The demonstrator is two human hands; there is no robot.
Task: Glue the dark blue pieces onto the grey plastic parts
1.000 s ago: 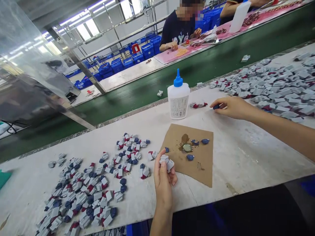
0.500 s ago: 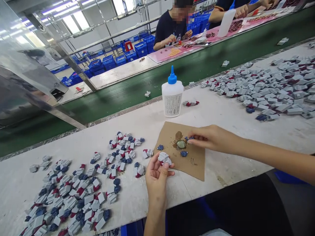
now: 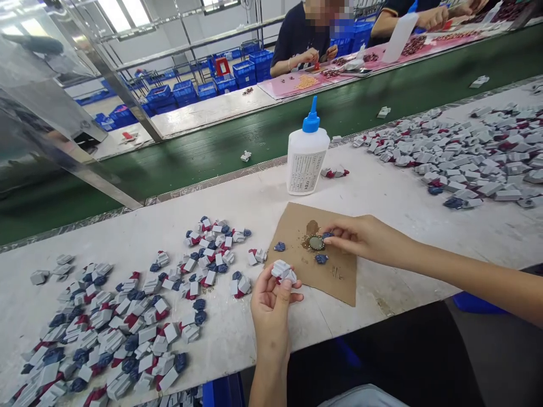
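My left hand [image 3: 274, 302] is closed around a small grey plastic part with dark red on its underside [image 3: 283, 271], near the front edge of the cardboard. With thumb and fingertips my right hand [image 3: 354, 237] pinches a small dark blue piece [image 3: 328, 234]. That piece is at the rim of a small round dish [image 3: 316, 243] that looks like a cap with greenish liquid in it. The dish sits on the brown cardboard sheet [image 3: 339, 282], beside a brown stain. Two more blue pieces lie on the cardboard, one left of the dish [image 3: 279, 246] and one below it [image 3: 321, 259].
A white bottle with a blue nozzle [image 3: 308, 150] stands behind the cardboard. Grey, red and blue parts [image 3: 139, 328] spread across the left; a heap of grey parts [image 3: 479, 152] lies right. Beyond runs a green conveyor [image 3: 203, 161]. Co-workers [image 3: 305, 42] sit across it.
My right hand has brought the blue piece down and left, to the dish's rim. My left hand keeps its hold on the grey part. The camera view has shifted slightly.
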